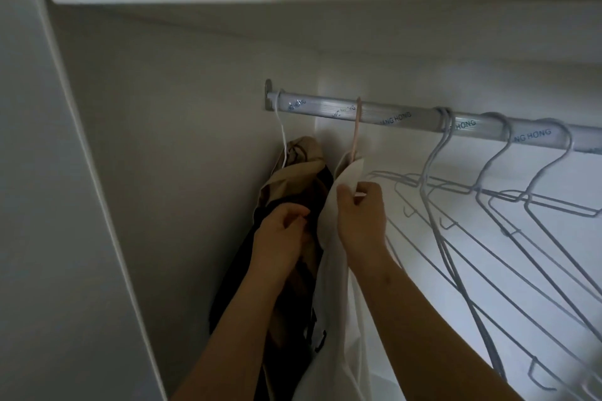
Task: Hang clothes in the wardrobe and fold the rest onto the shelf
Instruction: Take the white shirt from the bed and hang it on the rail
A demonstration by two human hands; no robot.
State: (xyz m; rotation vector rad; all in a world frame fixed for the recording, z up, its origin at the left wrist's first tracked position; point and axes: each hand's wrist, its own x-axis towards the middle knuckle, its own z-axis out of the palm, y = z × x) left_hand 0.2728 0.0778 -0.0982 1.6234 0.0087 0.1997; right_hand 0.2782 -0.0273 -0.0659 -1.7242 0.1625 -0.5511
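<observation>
Head view: right hand [361, 210] pinches the white garment [335, 286] at its pink hanger [355, 140], hooked on the rail [407, 119] at twelve o'clock. Left hand [283, 234], at nine o'clock, grips the dark garment [290, 342].

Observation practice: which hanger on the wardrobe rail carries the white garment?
The pale pink hanger, second from the left; the grey wire hangers are bare, the white hanger holds beige cloth.

A metal rail [407, 119] printed with blue lettering runs from a bracket [267, 94] on the left wall towards the right. A white hanger [280, 127] with a tan and dark garment [293, 185] hooks over it nearest the bracket. Beside it, a pink hanger [356, 130] carries a white garment [335, 270]. Further right hang empty wire hangers [436, 146], tilted.
</observation>
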